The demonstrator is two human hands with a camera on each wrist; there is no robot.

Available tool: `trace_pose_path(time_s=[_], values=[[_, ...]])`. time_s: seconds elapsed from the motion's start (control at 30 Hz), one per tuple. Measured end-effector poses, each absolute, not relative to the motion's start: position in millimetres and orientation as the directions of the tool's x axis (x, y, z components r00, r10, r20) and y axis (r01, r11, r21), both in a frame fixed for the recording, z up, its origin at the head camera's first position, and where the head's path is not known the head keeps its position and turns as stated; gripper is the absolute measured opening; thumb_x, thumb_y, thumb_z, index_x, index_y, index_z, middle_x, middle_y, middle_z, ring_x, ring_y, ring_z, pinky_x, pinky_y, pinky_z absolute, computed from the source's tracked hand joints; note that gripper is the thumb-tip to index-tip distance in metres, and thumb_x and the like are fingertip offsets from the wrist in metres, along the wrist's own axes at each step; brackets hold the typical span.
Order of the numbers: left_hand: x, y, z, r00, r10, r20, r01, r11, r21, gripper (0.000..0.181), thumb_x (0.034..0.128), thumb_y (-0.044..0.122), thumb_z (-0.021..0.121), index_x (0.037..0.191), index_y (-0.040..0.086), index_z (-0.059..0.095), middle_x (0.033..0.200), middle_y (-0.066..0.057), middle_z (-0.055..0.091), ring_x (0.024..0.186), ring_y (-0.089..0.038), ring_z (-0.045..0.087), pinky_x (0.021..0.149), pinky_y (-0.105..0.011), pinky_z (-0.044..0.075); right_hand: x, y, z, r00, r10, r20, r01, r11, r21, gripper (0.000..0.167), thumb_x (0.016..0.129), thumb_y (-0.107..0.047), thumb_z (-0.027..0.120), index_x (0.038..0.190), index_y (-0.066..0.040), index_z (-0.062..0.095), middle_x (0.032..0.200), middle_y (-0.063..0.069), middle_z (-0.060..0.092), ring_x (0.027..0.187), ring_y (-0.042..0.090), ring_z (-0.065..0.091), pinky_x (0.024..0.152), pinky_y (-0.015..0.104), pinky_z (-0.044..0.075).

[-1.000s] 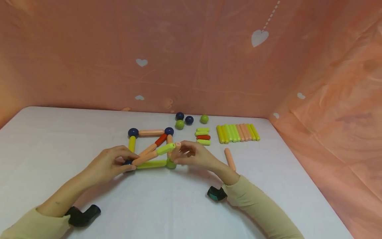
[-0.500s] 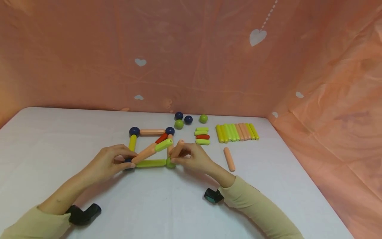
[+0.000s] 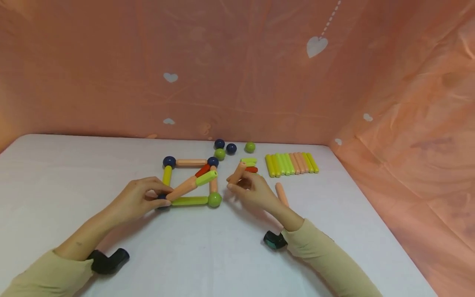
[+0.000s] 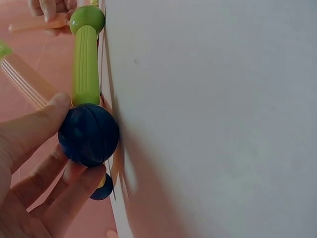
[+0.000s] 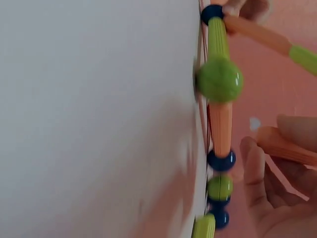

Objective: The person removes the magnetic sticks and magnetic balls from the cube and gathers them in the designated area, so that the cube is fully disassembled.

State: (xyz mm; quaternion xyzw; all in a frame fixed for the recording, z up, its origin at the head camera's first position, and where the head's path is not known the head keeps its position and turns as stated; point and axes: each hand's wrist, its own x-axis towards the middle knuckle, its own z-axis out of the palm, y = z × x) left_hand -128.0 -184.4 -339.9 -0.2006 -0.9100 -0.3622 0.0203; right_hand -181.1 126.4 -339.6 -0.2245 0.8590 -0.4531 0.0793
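On the white table lies a four-sided frame of rods and balls. My left hand (image 3: 135,202) pinches the dark blue ball (image 4: 89,134) at its near-left corner. From that ball a peach rod (image 3: 182,189) slants upward, with a short lime rod (image 3: 206,177) at its far end. A lime rod (image 3: 191,201) runs along the near side to a green ball (image 3: 214,200). My right hand (image 3: 256,192) holds another peach rod (image 5: 280,144) between thumb and fingers, raised and apart from the green ball. Diagonally inside the frame, a red rod (image 3: 202,170) is partly hidden.
Several loose blue and green balls (image 3: 219,154) sit beyond the frame. A row of long rods (image 3: 291,164) lies at the back right, with short rods (image 3: 248,161) partly behind my right hand. One loose peach rod (image 3: 281,194) lies by the right forearm.
My right hand has moved right, away from the green ball, still holding its peach rod. The green ball is now fully visible. My left hand keeps its pinch on the blue ball.
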Motion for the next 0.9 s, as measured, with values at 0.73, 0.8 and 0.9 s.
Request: trace_pose_path(time_s=[0.73, 0.8, 0.9], values=[[-129.9, -180.9, -342.3, -0.913, 0.37, 0.173, 0.388, 0.653, 0.65, 0.028, 0.0778, 0.013, 0.079, 0.103, 0.004, 0.072, 0.091, 0.0, 0.063, 0.089, -0.022, 0.063, 0.078, -0.042, 0.057, -187.7, 249.3, -317.2, -0.95, -0.24, -0.197, -0.029, 0.699, -0.714, 0.053, 0.087, -0.021, 0.069, 0.129, 0.004, 0.05, 0.104, 0.015, 0.065, 0.095, 0.022, 0.061, 0.084, 0.031, 0.05], [-130.0, -179.9, -342.6, -0.913, 0.371, 0.17, 0.386, 0.654, 0.65, 0.028, 0.078, 0.014, 0.079, 0.103, 0.004, 0.072, 0.091, -0.001, 0.063, 0.089, -0.022, 0.063, 0.078, -0.042, 0.057, -188.5, 254.9, -317.4, -0.947, -0.231, -0.223, -0.01, 0.717, -0.697, 0.057, 0.086, -0.023, 0.07, 0.131, 0.003, 0.048, 0.101, 0.014, 0.066, 0.092, 0.019, 0.061, 0.083, 0.031, 0.049], [-130.5, -178.4, -342.9, -0.912, 0.377, 0.161, 0.385, 0.649, 0.656, 0.028, 0.0784, 0.014, 0.079, 0.104, 0.004, 0.072, 0.092, -0.001, 0.063, 0.09, -0.022, 0.062, 0.078, -0.043, 0.057, -189.2, 261.7, -318.7, -0.939, -0.218, -0.267, 0.019, 0.741, -0.672, 0.058, 0.085, -0.025, 0.072, 0.131, 0.003, 0.049, 0.094, 0.011, 0.068, 0.085, 0.016, 0.062, 0.08, 0.029, 0.049]])
